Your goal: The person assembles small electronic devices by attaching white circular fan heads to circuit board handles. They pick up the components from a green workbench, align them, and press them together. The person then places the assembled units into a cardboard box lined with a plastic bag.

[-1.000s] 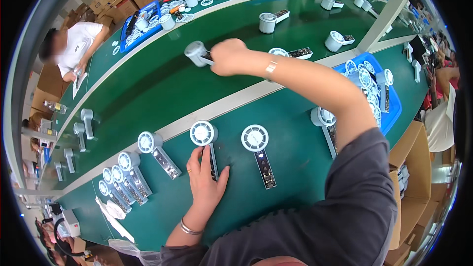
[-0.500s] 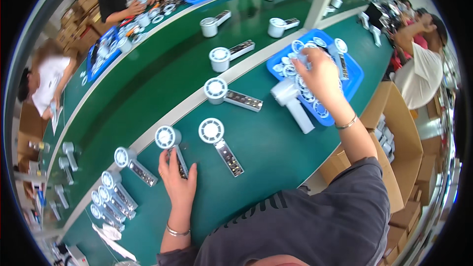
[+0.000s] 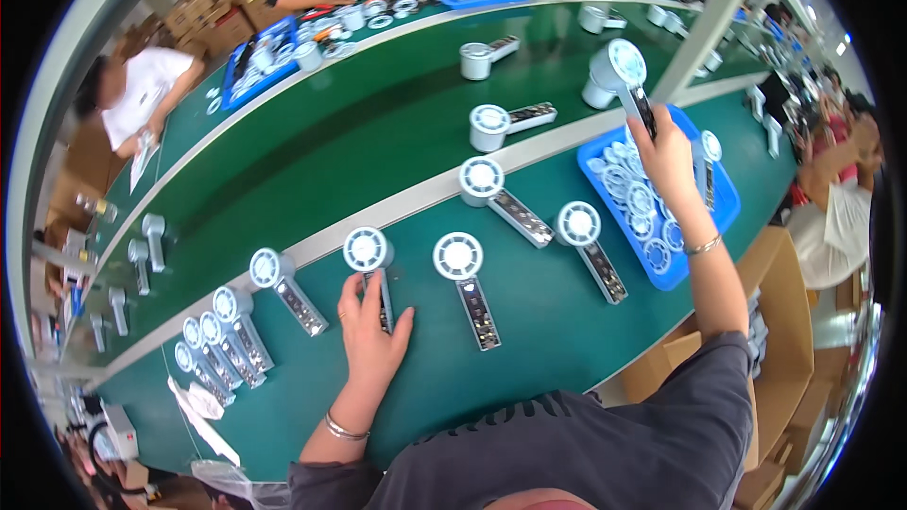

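Observation:
Raised above the far end of the blue tray [image 3: 584, 159], my right hand [image 3: 669, 156] is closed round the handle of a light-blue handheld fan [image 3: 625, 64]. Its round grille shows, and the handle has a dark strip. My left hand [image 3: 373, 326] lies over the handle of another handheld fan [image 3: 367, 249] on the green bench, its thumb spread away. Between my hands lie three more fans, one of them a fan [image 3: 458, 256] in the middle and another fan [image 3: 579, 224] beside the tray, their handles showing circuit boards. Round grille covers [image 3: 640, 198] fill much of the tray.
Several fans [image 3: 227, 307] stand in a row at left beside crumpled white paper [image 3: 196, 399]. A pale rail [image 3: 416, 191] divides the bench from a green belt bearing fans [image 3: 489, 127]. An open carton [image 3: 779, 321] stands at right. People work across the belt.
My right hand has risen from the tray with a fan in it. A fan lying back-up beside the tray is gone; one with its board showing lies near there. The view has shifted.

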Demonstrator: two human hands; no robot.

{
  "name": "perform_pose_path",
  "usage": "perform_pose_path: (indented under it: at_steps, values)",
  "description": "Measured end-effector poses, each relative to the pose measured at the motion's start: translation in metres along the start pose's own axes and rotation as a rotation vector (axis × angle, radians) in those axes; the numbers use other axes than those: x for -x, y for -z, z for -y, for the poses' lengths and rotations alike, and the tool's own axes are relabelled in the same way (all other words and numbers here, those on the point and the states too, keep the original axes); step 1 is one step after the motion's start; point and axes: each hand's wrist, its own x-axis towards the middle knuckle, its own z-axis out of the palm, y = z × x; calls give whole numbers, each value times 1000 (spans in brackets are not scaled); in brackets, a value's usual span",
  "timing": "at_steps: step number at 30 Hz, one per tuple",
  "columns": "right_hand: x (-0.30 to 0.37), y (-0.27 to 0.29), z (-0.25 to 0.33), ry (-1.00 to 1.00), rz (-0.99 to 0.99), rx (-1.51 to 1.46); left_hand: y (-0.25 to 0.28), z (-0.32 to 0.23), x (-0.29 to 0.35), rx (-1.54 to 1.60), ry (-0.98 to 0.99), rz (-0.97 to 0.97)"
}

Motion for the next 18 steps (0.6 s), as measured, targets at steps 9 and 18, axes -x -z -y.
perform_pose_path:
  at_steps: [9,18]
  values:
    - [-137,-214,190,-233,659,-384,2,8,-2,18,45,42]
    - [-210,-412,229,-311,258,-317,2,8,-5,51,71,134]
